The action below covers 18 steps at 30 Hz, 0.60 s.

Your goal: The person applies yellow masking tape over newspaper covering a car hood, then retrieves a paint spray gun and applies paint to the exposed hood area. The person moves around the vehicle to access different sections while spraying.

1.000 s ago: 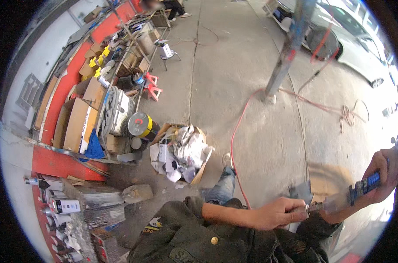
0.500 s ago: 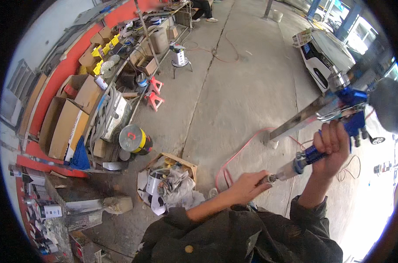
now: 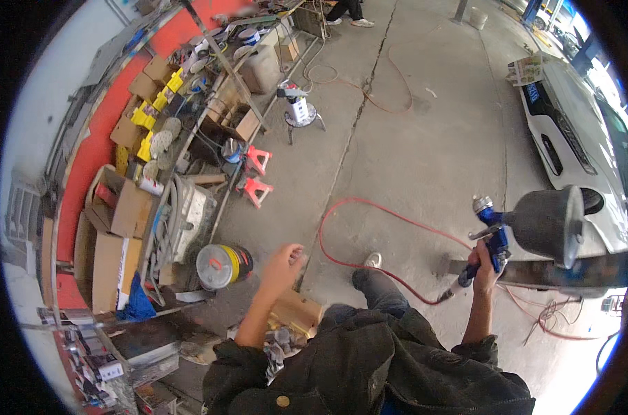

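Observation:
My right hand (image 3: 486,268) is wrapped round the handle of a blue spray gun (image 3: 494,240). A dark grey cup (image 3: 543,227) juts out sideways from the gun, toward the white car. Below the grip, a red air hose (image 3: 364,201) runs from the gun's lower end and loops over the floor. Away to the left, my left hand (image 3: 281,271) is raised beside my body with its fingers loosely curled in, and no object shows in it. Beneath it sits a cardboard box (image 3: 297,311) of rubbish, partly hidden by my arm and jacket.
A cluttered workbench with a red backing (image 3: 96,162) lines the left. Along it stand a lidded bucket (image 3: 217,268), red jack stands (image 3: 257,191) and a stool (image 3: 301,116) bearing a container. A white car (image 3: 570,131) is at the right. Another person's legs (image 3: 345,12) show far ahead.
My left hand has left the fitting below the spray gun and swung left. The gun is lower and turned, and a hose now hangs from it. The view has shifted, and my leg shows.

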Available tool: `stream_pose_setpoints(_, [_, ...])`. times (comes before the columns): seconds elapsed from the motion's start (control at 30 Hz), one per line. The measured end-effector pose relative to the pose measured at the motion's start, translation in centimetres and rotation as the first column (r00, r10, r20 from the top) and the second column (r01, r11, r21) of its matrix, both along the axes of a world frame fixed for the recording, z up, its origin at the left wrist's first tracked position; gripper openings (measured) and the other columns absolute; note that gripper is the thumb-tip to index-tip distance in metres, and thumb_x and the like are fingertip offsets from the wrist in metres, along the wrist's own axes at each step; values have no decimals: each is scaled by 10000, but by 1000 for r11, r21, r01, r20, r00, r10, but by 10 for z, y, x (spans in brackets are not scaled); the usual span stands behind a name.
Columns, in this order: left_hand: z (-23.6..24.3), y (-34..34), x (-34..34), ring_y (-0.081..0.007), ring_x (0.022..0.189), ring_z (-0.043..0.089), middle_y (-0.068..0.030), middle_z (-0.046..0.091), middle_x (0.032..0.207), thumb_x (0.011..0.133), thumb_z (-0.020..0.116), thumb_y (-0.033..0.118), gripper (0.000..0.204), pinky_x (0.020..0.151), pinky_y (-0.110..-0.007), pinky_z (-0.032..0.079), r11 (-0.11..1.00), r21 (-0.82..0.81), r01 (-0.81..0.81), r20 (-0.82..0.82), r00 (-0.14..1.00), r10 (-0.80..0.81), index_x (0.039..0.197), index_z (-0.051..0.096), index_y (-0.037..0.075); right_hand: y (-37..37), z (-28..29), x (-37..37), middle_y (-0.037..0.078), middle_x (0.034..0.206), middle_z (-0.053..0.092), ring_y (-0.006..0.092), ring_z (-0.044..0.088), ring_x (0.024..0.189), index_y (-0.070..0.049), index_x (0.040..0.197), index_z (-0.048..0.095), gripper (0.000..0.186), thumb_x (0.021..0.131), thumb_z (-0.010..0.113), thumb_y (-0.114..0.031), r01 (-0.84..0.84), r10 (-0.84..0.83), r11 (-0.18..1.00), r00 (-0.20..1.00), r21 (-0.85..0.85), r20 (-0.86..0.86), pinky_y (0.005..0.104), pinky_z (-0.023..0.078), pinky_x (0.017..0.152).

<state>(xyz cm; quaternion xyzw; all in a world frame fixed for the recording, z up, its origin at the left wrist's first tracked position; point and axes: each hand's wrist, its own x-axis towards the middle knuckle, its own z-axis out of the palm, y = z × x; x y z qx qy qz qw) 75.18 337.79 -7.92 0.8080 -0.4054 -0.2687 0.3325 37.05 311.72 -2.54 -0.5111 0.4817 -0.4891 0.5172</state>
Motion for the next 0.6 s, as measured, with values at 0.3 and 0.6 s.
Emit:
stream_pose_setpoints(0.3, [26, -171, 266, -319, 1015, 651, -114, 644, 1107, 850, 700, 114, 321, 810, -430, 537, 986, 159, 45, 551, 825, -127, 1158, 612, 96, -145, -53, 138, -14, 653, 546, 74, 499, 509, -56, 906, 590, 202, 891, 759, -165, 55, -1, 965, 979, 258, -204, 236, 377, 449])
stream_pose_setpoints(0.6, [-92, -485, 637, -269, 1203, 582, -93, 587, 1312, 886, 536, 56, 423, 918, -389, 529, 806, 478, 350, 728, 356, -586, 1309, 549, 73, -228, -132, 322, -24, 645, 515, 68, 453, 480, -53, 885, 606, 165, 892, 750, -133, 330, -148, 825, 910, 459, -388, 226, 372, 434])
